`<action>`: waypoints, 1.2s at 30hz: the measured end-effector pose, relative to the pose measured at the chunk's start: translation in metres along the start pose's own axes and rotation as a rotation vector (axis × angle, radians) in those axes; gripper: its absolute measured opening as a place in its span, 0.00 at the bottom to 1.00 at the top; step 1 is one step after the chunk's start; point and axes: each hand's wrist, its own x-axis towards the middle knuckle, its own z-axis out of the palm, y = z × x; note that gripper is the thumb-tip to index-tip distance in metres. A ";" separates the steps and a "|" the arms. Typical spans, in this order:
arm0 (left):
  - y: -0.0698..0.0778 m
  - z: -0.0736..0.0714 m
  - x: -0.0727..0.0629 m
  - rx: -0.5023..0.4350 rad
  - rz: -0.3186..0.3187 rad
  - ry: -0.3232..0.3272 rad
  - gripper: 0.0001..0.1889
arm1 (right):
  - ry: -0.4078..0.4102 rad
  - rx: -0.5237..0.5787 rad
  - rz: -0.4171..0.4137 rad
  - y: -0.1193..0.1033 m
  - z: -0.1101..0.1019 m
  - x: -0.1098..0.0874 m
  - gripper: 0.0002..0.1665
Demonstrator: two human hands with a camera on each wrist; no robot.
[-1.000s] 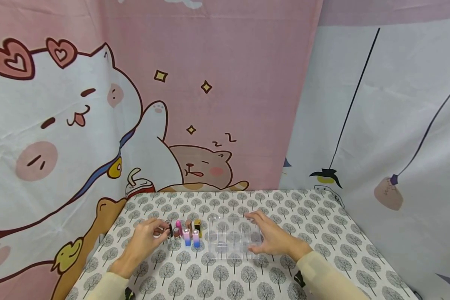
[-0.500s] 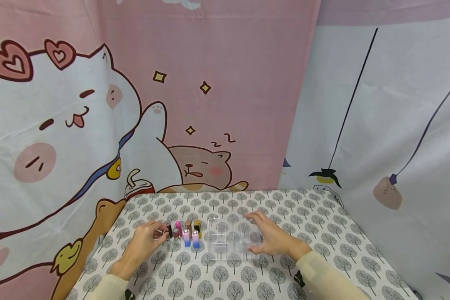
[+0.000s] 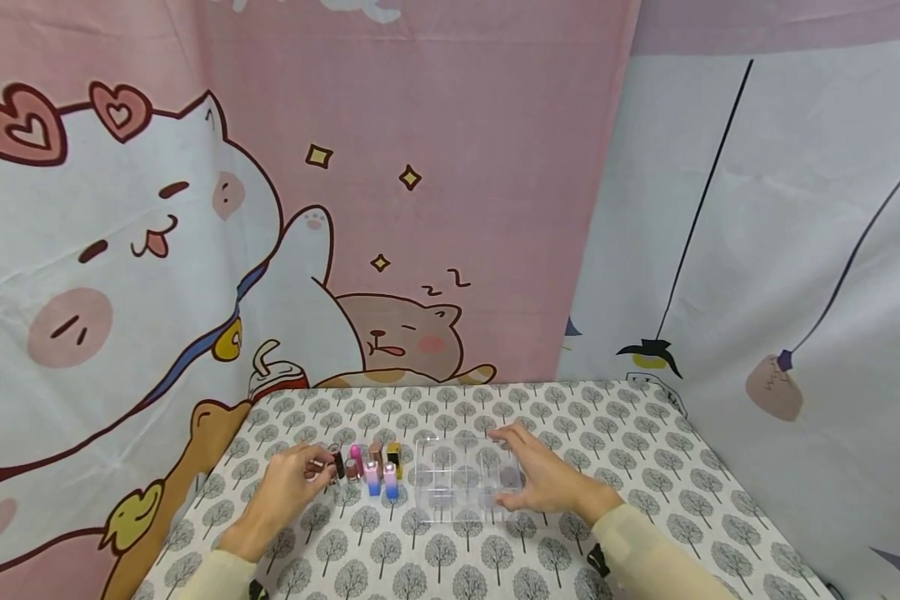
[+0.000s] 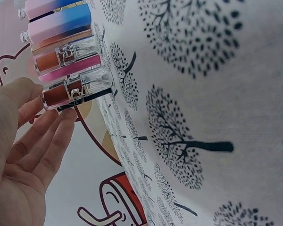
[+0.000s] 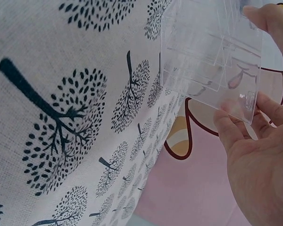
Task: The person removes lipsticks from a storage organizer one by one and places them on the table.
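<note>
My left hand [image 3: 288, 483] is at the left end of a small group of lip cosmetics. Its thumb and forefinger pinch the top of a clear lip gloss tube [image 4: 56, 95] with a reddish-brown fill, which stands on the cloth. Beside that tube are a second lip gloss [image 4: 49, 61] with an orange-brown fill, a bright pink tube [image 3: 356, 452] and a black tube [image 3: 337, 463], partly hidden. My right hand [image 3: 543, 475] holds the right side of a clear plastic organizer [image 3: 452, 492], thumb at the near edge and fingers at the far edge. Its compartments show only the cloth through them.
Two pink-to-blue tubes [image 3: 373, 478] stand at the front right of the group. Behind them are a rose-gold tube [image 3: 376, 452] and a black-and-gold one [image 3: 393, 454]. A tree-patterned cloth [image 3: 442, 550] covers the table, with a printed cartoon curtain [image 3: 457, 167] behind.
Both hands stay almost where they were, the left at the lip gloss and the right on the organizer. The head view has shifted very slightly.
</note>
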 end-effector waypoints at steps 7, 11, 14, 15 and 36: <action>0.000 -0.003 -0.003 0.106 0.032 0.052 0.09 | -0.007 -0.001 0.014 -0.001 0.000 0.001 0.67; 0.001 -0.006 -0.003 0.163 0.046 0.110 0.09 | -0.009 0.001 0.016 -0.002 -0.001 0.001 0.67; 0.001 -0.007 -0.001 0.171 0.092 0.164 0.09 | -0.005 0.001 0.014 -0.003 -0.001 0.001 0.67; 0.002 -0.007 0.000 0.171 0.107 0.180 0.09 | -0.003 0.004 0.014 -0.003 -0.001 0.001 0.67; 0.031 0.000 0.013 0.174 0.247 0.235 0.13 | 0.030 0.005 -0.022 -0.002 0.002 -0.009 0.67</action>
